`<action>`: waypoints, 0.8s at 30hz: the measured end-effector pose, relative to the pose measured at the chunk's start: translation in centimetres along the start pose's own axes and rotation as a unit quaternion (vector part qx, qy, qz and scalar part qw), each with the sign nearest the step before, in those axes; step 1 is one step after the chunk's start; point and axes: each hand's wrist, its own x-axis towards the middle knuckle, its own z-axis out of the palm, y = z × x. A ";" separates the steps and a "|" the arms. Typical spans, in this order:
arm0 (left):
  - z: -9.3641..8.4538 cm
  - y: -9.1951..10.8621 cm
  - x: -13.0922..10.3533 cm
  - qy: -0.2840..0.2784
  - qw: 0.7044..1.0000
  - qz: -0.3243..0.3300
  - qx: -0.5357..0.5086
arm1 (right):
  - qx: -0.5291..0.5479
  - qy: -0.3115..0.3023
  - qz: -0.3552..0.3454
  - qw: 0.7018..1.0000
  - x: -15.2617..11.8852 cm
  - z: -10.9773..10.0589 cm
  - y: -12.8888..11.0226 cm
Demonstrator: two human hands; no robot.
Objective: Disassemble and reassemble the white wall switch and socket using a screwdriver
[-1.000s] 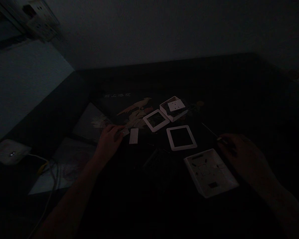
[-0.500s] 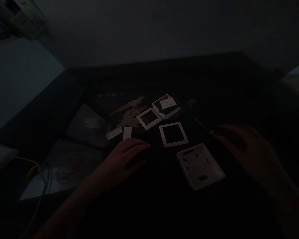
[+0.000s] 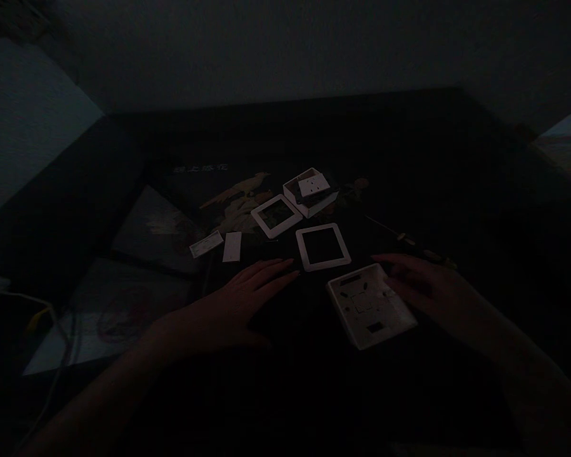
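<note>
Dark tabletop, printed with a long-tailed bird, is seen in dim light, strewn with white electrical fittings. Over it the left hand is spread palm down, nothing visible in its outstretched fingers, while the right hand's loosely bent fingers are set at the right rim of a shallow mounting box, whether gripping cannot be told. Beyond are seen two square frames, two rectangular plates, a box with a socket plate and a screwdriver.

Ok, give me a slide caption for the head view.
In dim light: right hand at the nearer white box, left hand open, screwdriver lying beyond.
</note>
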 end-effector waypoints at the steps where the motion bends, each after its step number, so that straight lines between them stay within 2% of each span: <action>1: 0.1 -0.1 0.0 -0.003 1.000 -0.011 0.000 | 0.011 -0.017 0.007 1.000 0.0 0.0 -0.1; 5: 0.2 0.1 -0.7 0.005 0.999 -0.053 0.007 | 0.034 -0.066 0.022 0.997 -0.2 0.1 -0.4; 11: 0.4 0.4 -1.2 0.037 0.998 -0.051 0.006 | 0.070 -0.111 0.032 0.991 -0.8 0.6 -0.9; 14: 0.0 0.2 -1.3 0.080 0.995 -0.053 0.014 | 0.085 -0.122 0.036 0.988 -1.0 1.1 -1.4; 19: -0.8 0.3 -1.5 0.186 0.982 -0.026 0.029 | 0.086 -0.107 0.029 0.990 -1.0 1.8 -2.2; 24: -0.7 1.2 -1.4 0.250 0.967 -0.050 0.012 | 0.087 -0.094 0.030 0.991 -1.1 2.9 -2.8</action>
